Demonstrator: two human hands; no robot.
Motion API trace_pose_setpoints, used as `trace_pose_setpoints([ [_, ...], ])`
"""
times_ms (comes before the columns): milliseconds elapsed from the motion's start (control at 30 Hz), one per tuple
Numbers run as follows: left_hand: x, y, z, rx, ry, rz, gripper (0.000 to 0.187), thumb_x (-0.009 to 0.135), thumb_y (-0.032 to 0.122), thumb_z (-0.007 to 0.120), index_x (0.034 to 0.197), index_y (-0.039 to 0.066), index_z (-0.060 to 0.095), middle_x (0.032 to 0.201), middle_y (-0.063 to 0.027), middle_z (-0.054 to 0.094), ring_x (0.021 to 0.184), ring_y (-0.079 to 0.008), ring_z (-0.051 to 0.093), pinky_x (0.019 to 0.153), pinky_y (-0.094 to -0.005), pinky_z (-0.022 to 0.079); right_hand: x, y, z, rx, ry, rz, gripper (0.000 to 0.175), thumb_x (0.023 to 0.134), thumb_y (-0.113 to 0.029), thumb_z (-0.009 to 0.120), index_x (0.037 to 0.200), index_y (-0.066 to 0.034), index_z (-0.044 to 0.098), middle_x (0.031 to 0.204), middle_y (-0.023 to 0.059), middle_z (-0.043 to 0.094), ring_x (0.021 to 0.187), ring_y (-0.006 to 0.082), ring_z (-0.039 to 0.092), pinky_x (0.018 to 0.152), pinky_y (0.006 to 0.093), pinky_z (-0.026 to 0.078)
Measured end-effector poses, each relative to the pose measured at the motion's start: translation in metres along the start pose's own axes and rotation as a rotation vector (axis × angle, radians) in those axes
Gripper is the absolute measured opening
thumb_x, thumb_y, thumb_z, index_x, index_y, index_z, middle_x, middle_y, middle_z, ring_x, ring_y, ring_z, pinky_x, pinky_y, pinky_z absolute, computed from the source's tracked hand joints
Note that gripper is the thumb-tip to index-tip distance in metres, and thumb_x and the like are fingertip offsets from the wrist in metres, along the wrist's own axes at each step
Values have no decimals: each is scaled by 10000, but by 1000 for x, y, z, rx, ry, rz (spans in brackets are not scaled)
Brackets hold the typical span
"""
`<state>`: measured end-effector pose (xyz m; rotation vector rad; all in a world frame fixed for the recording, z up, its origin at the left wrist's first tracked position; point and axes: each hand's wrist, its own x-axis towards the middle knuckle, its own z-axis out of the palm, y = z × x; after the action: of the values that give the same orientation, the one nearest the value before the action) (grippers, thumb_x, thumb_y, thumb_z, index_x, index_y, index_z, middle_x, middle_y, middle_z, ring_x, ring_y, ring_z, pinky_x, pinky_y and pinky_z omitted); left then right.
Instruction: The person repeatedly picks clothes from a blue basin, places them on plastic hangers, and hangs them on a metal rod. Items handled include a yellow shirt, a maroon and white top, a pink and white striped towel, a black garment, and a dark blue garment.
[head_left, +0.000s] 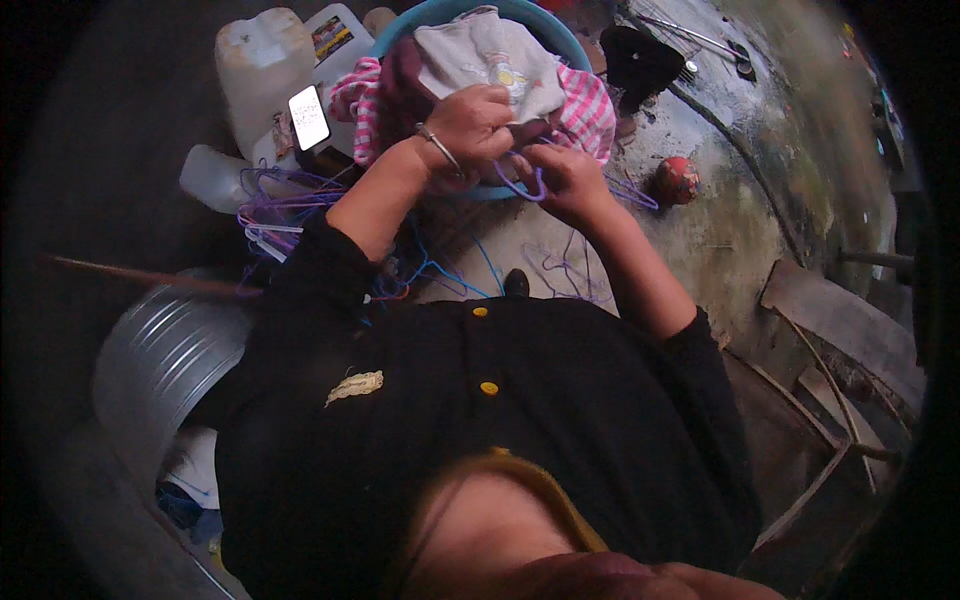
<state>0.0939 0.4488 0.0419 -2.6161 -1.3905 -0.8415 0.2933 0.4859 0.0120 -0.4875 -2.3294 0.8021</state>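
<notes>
My left hand (474, 127), with a bangle at its wrist, has its fingers closed on the lower edge of a pale grey garment (487, 60) with a printed figure. My right hand (562, 176) grips a purple clothes hanger (517, 187), its hook curving out to the left of the fingers. Both hands are close together over the near rim of a blue plastic tub (577, 45). A pink-and-white striped cloth (589, 105) and a dark maroon cloth (401, 82) also lie in the tub. How far the hanger reaches into the fabric is hidden.
Purple hangers (292, 199) are heaped at left, near a phone (309, 118) and plastic jugs (262, 75). More hangers (566, 266) lie on the floor before me. A red patterned ball (676, 180) is right of the tub; a corrugated metal container (172, 345) stands lower left.
</notes>
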Motion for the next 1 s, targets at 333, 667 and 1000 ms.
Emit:
trace_pose_setpoints([
  [333, -56, -31, -17, 283, 718, -673, 239, 777, 207, 602, 945, 39, 630, 984, -160, 597, 914, -321, 558, 843, -377, 424, 45, 23, -25, 483, 131, 232, 282, 871, -248, 567, 759, 7, 610, 641, 32, 559, 618, 95, 494, 563, 260, 406],
  [667, -37, -87, -96, -1150, 746, -563, 319, 900, 286, 431, 1098, 78, 571, 1111, -73, 589, 1031, -271, 547, 835, -445, 457, 99, -8, -73, 874, 330, 98, 231, 877, -221, 526, 730, -45, 555, 653, -31, 479, 566, 54, 399, 528, 208, 314],
  [1000, 20, -22, -256, 279, 767, -300, 385, 903, 390, 461, 944, 26, 582, 868, -64, 619, 780, -161, 576, 729, -291, 460, 82, -30, -62, 974, 241, 16, 263, 881, -222, 517, 673, -75, 451, 622, -38, 377, 552, 56, 337, 495, 220, 263],
])
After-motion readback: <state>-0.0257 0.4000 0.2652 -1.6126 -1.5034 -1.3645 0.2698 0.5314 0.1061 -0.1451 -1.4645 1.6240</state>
